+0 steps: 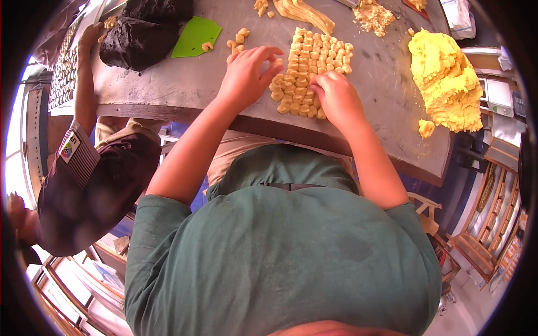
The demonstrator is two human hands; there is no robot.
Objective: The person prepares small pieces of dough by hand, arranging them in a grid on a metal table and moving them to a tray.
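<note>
Rows of small pale curled dough pieces [300, 53] lie in a dense rectangular group on the metal worktable [386, 78]. My left hand [249, 75] is just left of the group, fingers curved and apart, with nothing visible held between them. A few loose pieces [240, 39] lie behind it. My right hand [333, 92] is at the group's right side, thumb and forefinger closed low among the pieces; what they hold is too small to make out.
A yellow dough mass [443, 78] sits right, a dark mass [134, 39] and green scraper [190, 39] left. Dough scraps [372, 17] and a long strip [302, 14] lie behind. A co-worker [95, 185] stands left, arm reaching beside more rows of pieces [60, 78].
</note>
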